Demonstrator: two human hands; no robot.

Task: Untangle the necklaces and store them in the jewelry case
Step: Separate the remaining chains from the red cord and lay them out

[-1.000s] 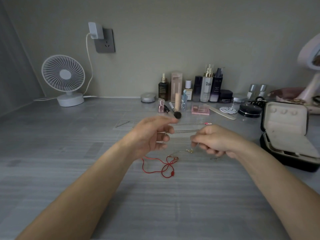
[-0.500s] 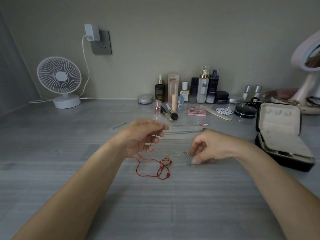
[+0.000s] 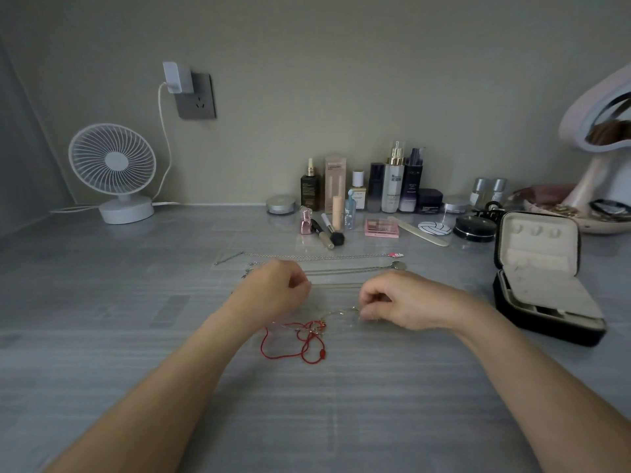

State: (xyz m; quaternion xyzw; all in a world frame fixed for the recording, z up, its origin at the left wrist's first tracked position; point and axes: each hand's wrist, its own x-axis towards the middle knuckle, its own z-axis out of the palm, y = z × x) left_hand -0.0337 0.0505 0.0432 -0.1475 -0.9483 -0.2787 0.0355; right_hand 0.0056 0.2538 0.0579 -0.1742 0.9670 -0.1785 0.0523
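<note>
Forearms reach in over the grey table (image 3: 102, 336). Nearest lies a red cord necklace (image 3: 300, 339), looped and tangled with a thin chain (image 3: 336, 312). The right hand (image 3: 406, 302) pinches that chain's end between curled fingers; the left hand (image 3: 273, 291) is curled shut, whether on a chain I cannot tell. Beyond them two silver necklaces (image 3: 327, 257) lie straight. The jewelry case (image 3: 539, 278) stands open at right. Cosmetics bottles (image 3: 392, 179), a fan (image 3: 112, 169) and a mirror (image 3: 597, 131) line the wall.
</note>
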